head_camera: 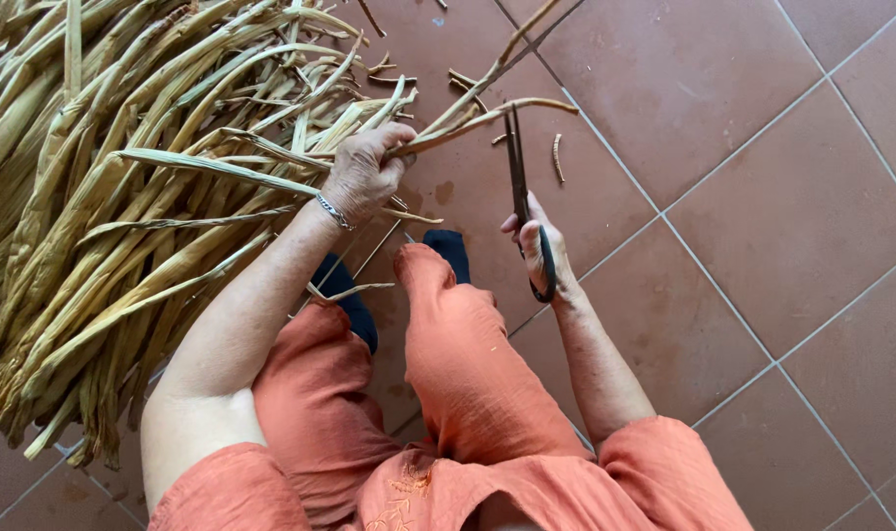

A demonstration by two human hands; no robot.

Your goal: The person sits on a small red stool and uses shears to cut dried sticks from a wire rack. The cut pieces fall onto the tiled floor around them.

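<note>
A few dried reed stalks stick out to the right from the left hand, whose grip is closed tight round them, above the red tiled floor. Just beside their ends stand dark scissors, blades pointing up and nearly together, held in the right hand's closed grip. A big heap of dried leaves lies to the left; short offcuts dot the tiles.

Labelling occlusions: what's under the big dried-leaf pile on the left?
Under the dried-leaf pile, red floor tiles show only at its lower edge and past its tips. The floor beneath the pile's middle is covered. The left hand holds stalks at its edge; the right hand holds scissors.
</note>
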